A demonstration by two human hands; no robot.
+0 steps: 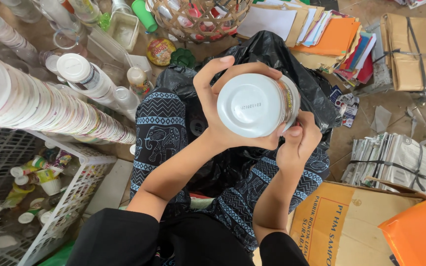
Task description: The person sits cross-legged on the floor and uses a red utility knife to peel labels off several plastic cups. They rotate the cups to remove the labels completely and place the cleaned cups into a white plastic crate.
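Jar (255,104) sits closest to the lens, white bottom turned up at the camera, held over a black bag (272,54) in the lap. Left hand (223,98) wraps around its side, fingers curled over the top edge; right hand (299,138) pinches at the label side underneath. Looks like thin clear plastic, so I'd guess light, a bit squashy and slick. Gripping round the body like that seems safest, since the smooth base gives nothing to hold. Stacked cups (50,106) lie off to the left.
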